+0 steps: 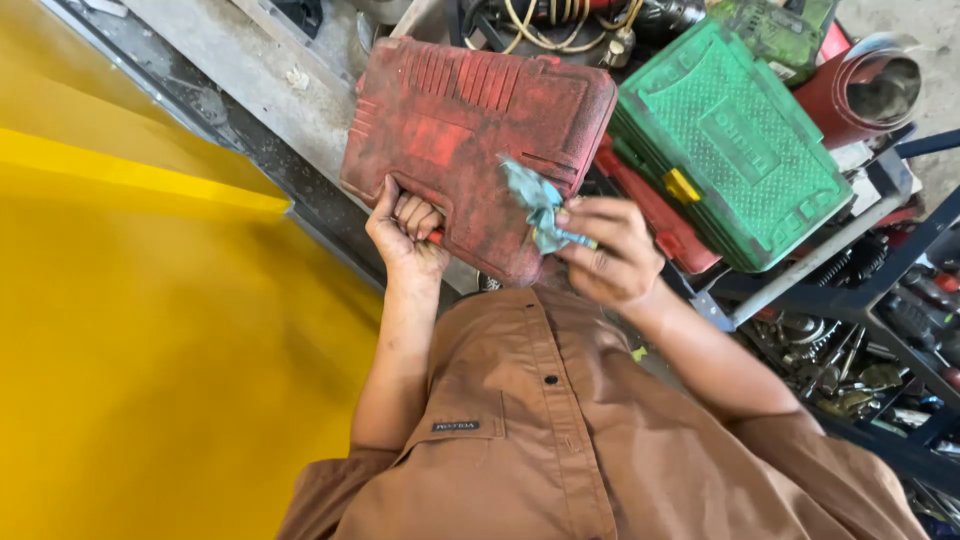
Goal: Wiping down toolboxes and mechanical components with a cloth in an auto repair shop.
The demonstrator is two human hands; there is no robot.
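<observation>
A dusty red plastic tool case (470, 140) is held up in front of my chest. My left hand (402, 228) grips its handle at the lower left edge, fingers curled through it. My right hand (610, 250) pinches a crumpled light-blue rag (535, 205) against the case's lower right face. My brown shirt fills the bottom of the view.
A green tool case (730, 140) lies to the right on a cluttered rack, with a red case (655, 215) under it. A dark blue shelf (880, 350) holds several metal tools. A yellow panel (150, 330) fills the left. Cables and a red roll (860, 90) lie beyond.
</observation>
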